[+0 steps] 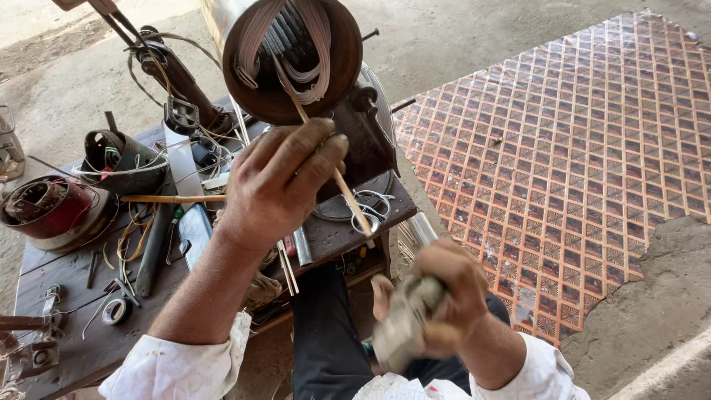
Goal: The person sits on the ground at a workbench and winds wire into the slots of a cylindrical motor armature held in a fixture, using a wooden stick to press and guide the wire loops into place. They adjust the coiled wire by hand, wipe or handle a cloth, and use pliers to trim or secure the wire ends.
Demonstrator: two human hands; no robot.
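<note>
**Stick into the stator, mallet in the other hand**

Person seated at a low dark workbench (67,296), legs under it. Left hand (278,181) is up front, fingers closed round a thin wooden stick (348,196) approx. mid-length; thumb and forefinger pinch it, other fingers curled over. Stick runs slantwise, upper end poked into the bore of a motor stator (296,55), lower end jutting out below the hand twd. the lap. Stator sits at the bench's far edge, open end facing the person, w/ pale winding wires (311,37) looped inside.

Right hand (444,296) is lower, near the knee, fist wrapped tight on a blurred pale block-like tool (404,330), prob. a small mallet or hammer head; blur makes it hard to say which.

Handling, as I judge it: stick looks light, stiff but slim, so likely to snap or splinter if bent; the grip near the middle keeps it steady. Windings look soft and easily nicked. Stator body looks heavy, rusty, not something that shifts w/ a nudge.

Round about: a red-and-grey motor housing (44,207) at bench's left, a dark bowl-shaped casing (122,159) w/ wires, a roll of tape (115,311), scissors (366,207) just by the stick's lower end, patterned mat (578,148) on the concrete floor at right.
</note>
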